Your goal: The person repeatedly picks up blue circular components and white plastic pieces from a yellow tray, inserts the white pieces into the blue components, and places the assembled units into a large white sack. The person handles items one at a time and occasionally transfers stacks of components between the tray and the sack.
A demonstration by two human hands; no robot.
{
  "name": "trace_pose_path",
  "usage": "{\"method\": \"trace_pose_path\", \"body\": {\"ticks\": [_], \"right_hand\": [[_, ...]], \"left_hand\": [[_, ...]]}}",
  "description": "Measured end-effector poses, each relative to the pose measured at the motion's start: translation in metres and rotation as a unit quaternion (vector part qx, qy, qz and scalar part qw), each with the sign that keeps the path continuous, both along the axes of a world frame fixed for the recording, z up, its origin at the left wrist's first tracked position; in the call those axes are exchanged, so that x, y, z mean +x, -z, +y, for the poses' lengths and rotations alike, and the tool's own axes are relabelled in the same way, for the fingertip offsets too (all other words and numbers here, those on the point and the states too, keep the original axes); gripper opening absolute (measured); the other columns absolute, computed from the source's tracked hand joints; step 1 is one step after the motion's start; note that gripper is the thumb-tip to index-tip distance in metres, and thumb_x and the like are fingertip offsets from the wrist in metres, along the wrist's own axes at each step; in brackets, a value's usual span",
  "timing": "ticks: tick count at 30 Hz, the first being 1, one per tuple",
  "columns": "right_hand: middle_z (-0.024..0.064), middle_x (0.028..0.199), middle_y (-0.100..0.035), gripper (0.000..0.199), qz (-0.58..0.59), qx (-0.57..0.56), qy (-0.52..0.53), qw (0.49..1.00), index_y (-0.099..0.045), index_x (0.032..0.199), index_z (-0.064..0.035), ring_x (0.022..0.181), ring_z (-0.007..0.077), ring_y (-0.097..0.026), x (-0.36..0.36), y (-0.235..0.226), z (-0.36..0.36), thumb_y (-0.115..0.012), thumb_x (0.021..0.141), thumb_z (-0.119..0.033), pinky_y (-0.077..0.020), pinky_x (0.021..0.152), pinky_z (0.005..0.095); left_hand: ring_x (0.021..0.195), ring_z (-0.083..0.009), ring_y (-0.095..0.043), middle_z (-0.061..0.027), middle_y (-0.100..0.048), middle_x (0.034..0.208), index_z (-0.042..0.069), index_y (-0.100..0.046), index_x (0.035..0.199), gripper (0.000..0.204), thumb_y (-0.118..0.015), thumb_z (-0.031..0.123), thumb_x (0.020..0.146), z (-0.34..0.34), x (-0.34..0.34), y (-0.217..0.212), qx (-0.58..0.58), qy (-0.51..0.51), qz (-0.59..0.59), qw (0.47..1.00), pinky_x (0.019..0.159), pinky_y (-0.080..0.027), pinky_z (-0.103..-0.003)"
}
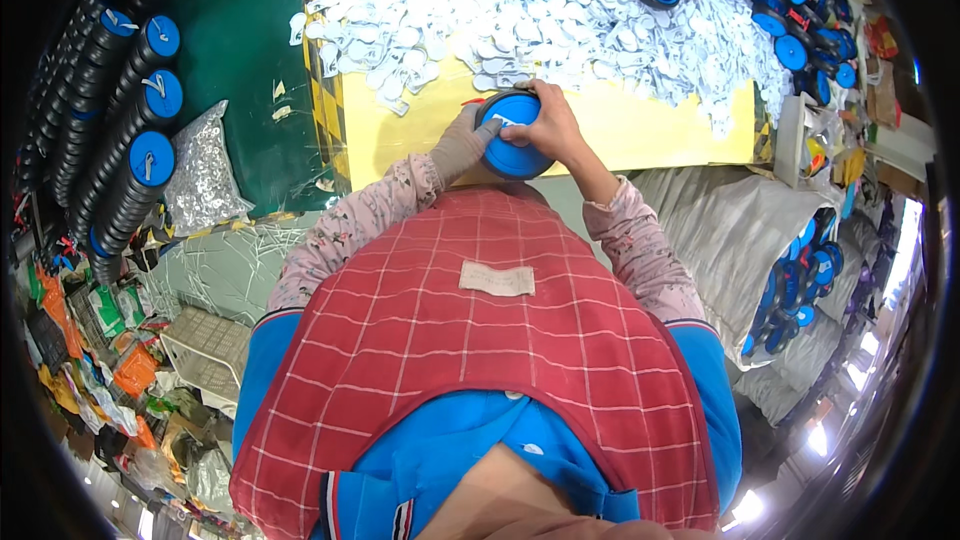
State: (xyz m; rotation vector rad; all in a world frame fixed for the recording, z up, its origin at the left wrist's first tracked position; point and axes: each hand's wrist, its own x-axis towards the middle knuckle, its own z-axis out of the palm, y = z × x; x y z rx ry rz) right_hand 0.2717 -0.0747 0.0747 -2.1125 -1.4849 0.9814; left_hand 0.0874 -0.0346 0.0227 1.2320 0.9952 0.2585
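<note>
The blue round disc [513, 135] is held flat-face-up between both hands, close to the chest at the near edge of the yellow worktop [640, 125]. It is gripped at its left rim by the gloved left hand [463, 143], while the bare right hand [550, 120] is clasped over its top and right side, fingers pressing a white tab on the face. The heap of white tabs [500, 10] lies just beyond, nearer the right hand.

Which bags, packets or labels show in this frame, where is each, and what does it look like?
Clear plastic bag: on the green surface at left, lumpy, filled with small silvery parts.
Label patch: on the red checked apron, rectangular, beige.
Large sacks: right of the person, grey-white, one open with blue discs inside.
Small packets: lower left, orange and green.
</note>
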Motion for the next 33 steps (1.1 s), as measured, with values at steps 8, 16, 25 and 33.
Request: {"method": "trace_pose_path", "body": {"ticks": [8, 16, 25, 33], "right_hand": [[0.0241, 0.116, -0.064, 0.08, 0.027, -0.033, -0.162, 0.986, -0.06, 0.124, -0.0065, 0.102, 0.0394, -0.063, 0.028, 0.016, 0.029, -0.09, 0.058, -0.039, -0.0506, 0.09, 0.0435], [0.0117, 0.109, -0.064, 0.033, -0.154, 0.237, -0.094, 0.955, -0.067, 0.109, -0.006, 0.101, 0.0329, -0.059, 0.111, 0.085, 0.021, -0.075, 0.078, -0.013, -0.0498, 0.086, 0.0404], [0.0155, 0.102, -0.061, 0.028, -0.065, 0.241, -0.016, 0.968, -0.062, 0.113, -0.002, 0.094, 0.0358, -0.057, 0.178, 0.089, -0.028, -0.065, 0.085, -0.005, -0.0473, 0.081, 0.0454], [0.0132, 0.109, -0.06, 0.033, -0.176, 0.183, -0.025, 0.967, -0.062, 0.118, -0.004, 0.101, 0.036, -0.054, 0.214, 0.089, -0.085, -0.066, 0.085, -0.009, -0.0473, 0.085, 0.0431]], "left_hand": [[0.103, -0.0185, -0.06, -0.0155, -0.062, 0.12, -0.004, -0.047, 0.136, 0.049, -0.056, 0.029, 0.101, -0.014, 0.001, 0.008, -0.048, -0.072, -0.083, 0.993, 0.09, -0.051, -0.032], [0.108, -0.0321, -0.058, -0.0235, -0.055, 0.122, -0.002, -0.043, 0.138, 0.061, -0.061, 0.038, 0.096, -0.001, -0.073, -0.027, 0.262, -0.152, 0.195, 0.933, 0.094, -0.048, -0.04], [0.116, -0.0265, -0.061, -0.019, -0.054, 0.133, -0.002, -0.041, 0.14, 0.048, -0.055, 0.021, 0.1, 0.119, 0.186, -0.073, 0.099, -0.13, -0.108, 0.981, 0.096, -0.051, -0.037], [0.123, -0.0335, -0.056, -0.0204, -0.054, 0.13, -0.002, -0.048, 0.116, 0.032, -0.059, 0.021, 0.097, 0.225, 0.324, -0.037, -0.089, -0.33, -0.149, 0.928, 0.093, -0.052, -0.042]]}}
